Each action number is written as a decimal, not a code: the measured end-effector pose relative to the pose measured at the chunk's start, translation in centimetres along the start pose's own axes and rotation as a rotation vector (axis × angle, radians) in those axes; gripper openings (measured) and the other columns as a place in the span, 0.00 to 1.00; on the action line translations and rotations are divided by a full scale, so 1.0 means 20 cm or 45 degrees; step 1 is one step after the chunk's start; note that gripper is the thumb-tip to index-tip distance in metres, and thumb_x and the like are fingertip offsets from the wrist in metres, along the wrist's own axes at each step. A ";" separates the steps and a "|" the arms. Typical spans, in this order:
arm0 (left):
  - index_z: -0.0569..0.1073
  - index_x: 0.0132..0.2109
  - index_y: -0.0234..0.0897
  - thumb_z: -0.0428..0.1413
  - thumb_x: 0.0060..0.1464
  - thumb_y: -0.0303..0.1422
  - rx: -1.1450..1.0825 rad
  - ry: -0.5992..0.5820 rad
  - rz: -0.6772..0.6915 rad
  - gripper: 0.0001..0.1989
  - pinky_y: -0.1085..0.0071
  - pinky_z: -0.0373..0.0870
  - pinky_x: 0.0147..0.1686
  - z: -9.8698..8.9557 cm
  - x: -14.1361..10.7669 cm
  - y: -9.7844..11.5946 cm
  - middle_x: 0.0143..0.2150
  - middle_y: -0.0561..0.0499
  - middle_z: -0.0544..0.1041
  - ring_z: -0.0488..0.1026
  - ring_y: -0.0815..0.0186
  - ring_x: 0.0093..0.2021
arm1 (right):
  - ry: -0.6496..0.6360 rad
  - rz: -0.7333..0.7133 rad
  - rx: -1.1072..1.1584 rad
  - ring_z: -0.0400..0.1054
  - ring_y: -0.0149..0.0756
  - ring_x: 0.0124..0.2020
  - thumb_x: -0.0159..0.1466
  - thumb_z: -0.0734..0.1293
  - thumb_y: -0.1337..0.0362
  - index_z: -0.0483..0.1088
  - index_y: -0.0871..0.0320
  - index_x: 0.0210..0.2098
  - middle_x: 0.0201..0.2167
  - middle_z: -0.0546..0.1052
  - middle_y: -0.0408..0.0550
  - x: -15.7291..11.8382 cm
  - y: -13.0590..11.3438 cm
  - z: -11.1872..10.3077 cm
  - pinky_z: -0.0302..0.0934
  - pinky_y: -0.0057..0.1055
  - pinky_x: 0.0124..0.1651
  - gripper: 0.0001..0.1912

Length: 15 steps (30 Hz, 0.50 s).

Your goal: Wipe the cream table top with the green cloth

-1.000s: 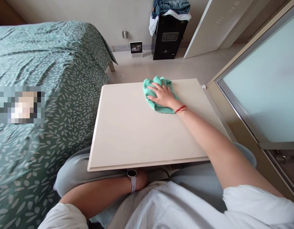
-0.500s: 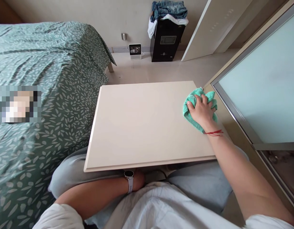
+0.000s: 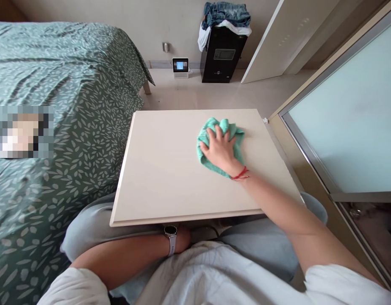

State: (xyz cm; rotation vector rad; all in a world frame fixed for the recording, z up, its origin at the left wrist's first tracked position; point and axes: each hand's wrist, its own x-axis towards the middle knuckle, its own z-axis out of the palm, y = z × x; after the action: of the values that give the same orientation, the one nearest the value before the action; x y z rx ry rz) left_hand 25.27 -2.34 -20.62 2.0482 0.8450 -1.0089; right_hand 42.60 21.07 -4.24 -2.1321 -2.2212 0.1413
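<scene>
On the right half of the cream tabletop (image 3: 163, 165), my right hand (image 3: 220, 148) presses on a crumpled green cloth (image 3: 238, 140). Its fingers are spread and bent into the fabric. A red string bracelet (image 3: 240, 173) circles that wrist. My left hand (image 3: 183, 239) rests in my lap, just below the table's near edge. Its fingers are hidden, so what it holds, if anything, does not show. A watch (image 3: 170, 231) with a pale strap is on the left wrist.
A bed with a green leaf-patterned cover (image 3: 96, 84) flanks the table's left side. Beyond stand a small screen device (image 3: 180, 67) and a black cabinet (image 3: 223, 57) topped with folded jeans (image 3: 227, 15). A frosted-glass sliding door (image 3: 350, 106) borders the right.
My right hand and the green cloth have slid left across the tabletop, from its right edge to right of centre. The left hand stays in place. The small device's screen picture has changed.
</scene>
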 end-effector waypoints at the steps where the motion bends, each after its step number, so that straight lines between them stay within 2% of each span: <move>1: 0.85 0.72 0.18 0.52 0.84 0.26 0.006 0.006 0.003 0.23 0.47 0.72 0.80 0.00 0.00 0.00 0.73 0.22 0.87 0.81 0.43 0.80 | -0.014 -0.070 0.031 0.56 0.86 0.90 0.89 0.62 0.50 0.67 0.59 0.93 0.95 0.60 0.73 0.02 -0.09 0.00 0.57 0.85 0.85 0.39; 6: 0.87 0.70 0.19 0.54 0.82 0.26 0.023 0.059 0.030 0.23 0.45 0.74 0.77 0.03 0.02 -0.01 0.71 0.21 0.87 0.83 0.41 0.76 | -0.060 -0.423 0.178 0.54 0.87 0.91 0.88 0.65 0.49 0.68 0.62 0.91 0.96 0.59 0.75 0.11 -0.51 0.02 0.55 0.88 0.85 0.39; 9: 0.88 0.68 0.16 0.54 0.81 0.25 0.011 0.088 0.051 0.23 0.46 0.73 0.73 0.06 0.03 -0.02 0.69 0.18 0.88 0.84 0.41 0.72 | -0.075 -0.603 0.226 0.53 0.88 0.92 0.87 0.67 0.49 0.71 0.61 0.89 0.96 0.60 0.73 0.13 -0.73 0.04 0.55 0.90 0.85 0.38; 12: 0.89 0.66 0.18 0.55 0.80 0.26 -0.001 0.125 0.073 0.22 0.47 0.71 0.66 0.08 0.05 -0.02 0.67 0.17 0.88 0.83 0.40 0.67 | -0.094 -0.778 0.182 0.53 0.89 0.92 0.86 0.68 0.48 0.70 0.60 0.89 0.96 0.60 0.72 0.10 -0.89 0.05 0.56 0.90 0.85 0.39; 15: 0.92 0.64 0.24 0.56 0.78 0.26 -0.003 0.149 0.083 0.21 0.48 0.70 0.62 0.09 0.07 -0.02 0.64 0.18 0.90 0.83 0.41 0.62 | -0.103 -1.032 0.097 0.57 0.87 0.91 0.87 0.68 0.46 0.70 0.56 0.90 0.96 0.61 0.66 0.05 -0.95 0.04 0.59 0.85 0.85 0.39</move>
State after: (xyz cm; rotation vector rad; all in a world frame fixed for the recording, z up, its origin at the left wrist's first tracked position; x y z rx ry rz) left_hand 24.81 -3.24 -22.71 2.1356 0.8321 -0.8592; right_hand 23.53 21.24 -2.92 -1.0636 -2.8536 0.2582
